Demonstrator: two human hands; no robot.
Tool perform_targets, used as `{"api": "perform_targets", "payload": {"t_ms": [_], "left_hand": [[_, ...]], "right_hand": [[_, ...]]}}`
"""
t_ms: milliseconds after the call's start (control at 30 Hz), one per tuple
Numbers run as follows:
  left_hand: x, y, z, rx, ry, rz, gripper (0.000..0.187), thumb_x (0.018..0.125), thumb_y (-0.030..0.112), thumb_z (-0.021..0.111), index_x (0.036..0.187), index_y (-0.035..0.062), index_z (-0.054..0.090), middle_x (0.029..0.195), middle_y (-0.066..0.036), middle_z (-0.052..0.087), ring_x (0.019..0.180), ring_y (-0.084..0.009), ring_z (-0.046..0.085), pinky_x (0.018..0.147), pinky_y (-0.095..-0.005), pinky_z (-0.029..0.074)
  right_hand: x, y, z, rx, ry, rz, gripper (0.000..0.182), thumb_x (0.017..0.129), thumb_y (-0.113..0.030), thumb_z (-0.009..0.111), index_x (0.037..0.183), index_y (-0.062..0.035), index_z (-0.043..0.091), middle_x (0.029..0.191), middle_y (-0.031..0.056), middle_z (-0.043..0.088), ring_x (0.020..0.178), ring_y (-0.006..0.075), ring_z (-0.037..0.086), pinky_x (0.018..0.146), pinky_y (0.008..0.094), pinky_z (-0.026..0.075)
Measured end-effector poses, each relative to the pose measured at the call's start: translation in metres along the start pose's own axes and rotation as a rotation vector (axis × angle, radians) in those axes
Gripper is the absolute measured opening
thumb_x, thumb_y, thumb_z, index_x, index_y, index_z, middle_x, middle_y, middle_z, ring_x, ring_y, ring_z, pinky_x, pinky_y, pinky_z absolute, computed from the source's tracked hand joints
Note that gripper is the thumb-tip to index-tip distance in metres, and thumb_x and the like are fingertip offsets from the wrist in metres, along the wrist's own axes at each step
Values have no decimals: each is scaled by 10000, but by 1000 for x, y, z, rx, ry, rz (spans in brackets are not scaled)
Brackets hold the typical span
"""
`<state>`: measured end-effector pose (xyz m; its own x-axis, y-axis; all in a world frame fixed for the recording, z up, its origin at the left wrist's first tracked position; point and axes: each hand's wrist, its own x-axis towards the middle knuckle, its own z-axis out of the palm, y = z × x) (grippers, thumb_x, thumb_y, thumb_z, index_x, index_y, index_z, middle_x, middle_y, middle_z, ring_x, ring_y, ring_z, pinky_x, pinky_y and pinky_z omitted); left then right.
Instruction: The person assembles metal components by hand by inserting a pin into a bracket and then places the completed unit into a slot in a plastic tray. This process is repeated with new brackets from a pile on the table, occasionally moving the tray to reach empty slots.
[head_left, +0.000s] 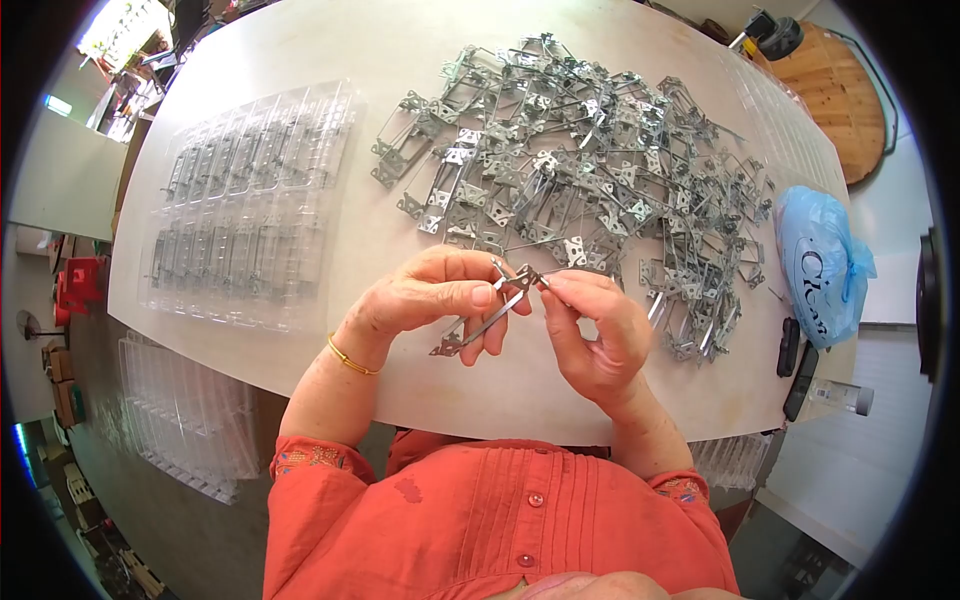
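Note:
Both hands meet over the near middle of the table, below a large heap of metal parts (pixel 560 150). My left hand (pixel 430 290) has its thumb and fingers closed round a metal bracket (pixel 487 325), whose long arms slant down to the left and end in a small plate. At the bracket's upper right end, my right hand (pixel 600 325) pinches with thumb and forefinger, touching the tip. Whether a separate small piece sits in that pinch is too small to tell. A yellow bangle is on the left wrist.
Clear plastic trays (pixel 245 200) holding rows of metal parts lie at the left of the table (pixel 430 400). A blue plastic bag (pixel 820 265) stands at the right edge, with black objects (pixel 789 348) and a clear bottle (pixel 842 396) nearby. More trays (pixel 190 410) are below the left edge.

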<state>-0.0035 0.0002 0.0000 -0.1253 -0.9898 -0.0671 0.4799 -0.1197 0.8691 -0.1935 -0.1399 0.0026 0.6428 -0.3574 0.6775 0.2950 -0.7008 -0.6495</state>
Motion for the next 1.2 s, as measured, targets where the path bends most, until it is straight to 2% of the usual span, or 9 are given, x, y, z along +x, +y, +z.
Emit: {"api": "perform_targets", "payload": {"t_ms": [133, 200, 333, 433, 600, 767, 1000, 1067, 1200], "left_hand": [[1, -1, 1, 0, -29, -18, 455, 1002, 402, 615, 1174, -17, 657, 816, -141, 712, 616, -176, 685, 548, -273, 483], [0, 0, 1, 2, -29, -28, 465, 998, 412, 619, 1170, -18, 657, 814, -145, 711, 614, -176, 685, 540, -272, 481], [0, -4, -2, -34, -71, -44, 485, 995, 421, 619, 1165, -32, 654, 807, -151, 706, 591, -173, 674, 489, -254, 450], [0, -4, -4, -67, -101, -38, 502, 988, 428, 623, 1158, -43, 653, 790, -146, 701, 567, -163, 657, 464, -245, 430], [-3, -1, -4, -66, -124, -57, 514, 971, 431, 642, 1131, -57, 661, 756, -130, 693, 526, -135, 607, 452, -244, 426], [-5, -1, -8, -100, -231, -64, 516, 954, 410, 668, 1135, -73, 672, 739, -121, 685, 498, -114, 564, 433, -244, 405], [-6, -2, -7, -136, -170, -72, 488, 938, 378, 686, 1115, -77, 686, 711, -120, 676, 470, -109, 537, 425, -238, 396], [-4, -3, -9, -124, -180, -74, 594, 882, 393, 722, 1106, -153, 659, 673, -188, 662, 443, -147, 556, 368, -259, 368], [-5, -5, -10, -141, -175, -92, 591, 874, 387, 729, 1102, -154, 659, 668, -189, 658, 437, -151, 551, 367, -259, 369]], "right_hand": [[1, 0, 2, -47, -17, -3, 285, 826, 116, 729, 1057, -17, 626, 1021, 179, 729, 755, 200, 732, 575, 289, 578], [2, -3, 4, 81, -8, 78, 306, 824, 110, 728, 1072, -24, 609, 1083, 203, 723, 769, 207, 749, 595, 300, 590], [-1, 1, 5, 189, -46, 36, 318, 833, 119, 705, 1088, -28, 585, 1120, 224, 716, 767, 208, 756, 650, 305, 599], [-4, 2, 2, 315, -95, 173, 322, 838, 130, 682, 1095, -30, 571, 1105, 214, 720, 821, 220, 757, 697, 309, 600], [-5, 7, 2, 227, -100, 92, 337, 826, 143, 683, 1093, -34, 579, 1051, 165, 731, 902, 222, 744, 717, 308, 599], [-1, 6, 5, 179, -99, -7, 311, 824, 145, 695, 1063, -31, 601, 1041, 157, 729, 862, 224, 741, 691, 298, 604], [-2, 14, 6, 2, -109, -142, 317, 798, 140, 710, 1070, -8, 643, 1081, 161, 709, 871, 253, 732, 683, 305, 612], [-2, 12, 7, -16, -110, -160, 316, 799, 133, 706, 1076, -6, 646, 1089, 162, 704, 873, 259, 729, 684, 310, 613], [-2, 11, 4, -78, -138, -210, 298, 816, 119, 681, 1084, -8, 651, 1106, 164, 696, 865, 269, 722, 684, 325, 610]]}}
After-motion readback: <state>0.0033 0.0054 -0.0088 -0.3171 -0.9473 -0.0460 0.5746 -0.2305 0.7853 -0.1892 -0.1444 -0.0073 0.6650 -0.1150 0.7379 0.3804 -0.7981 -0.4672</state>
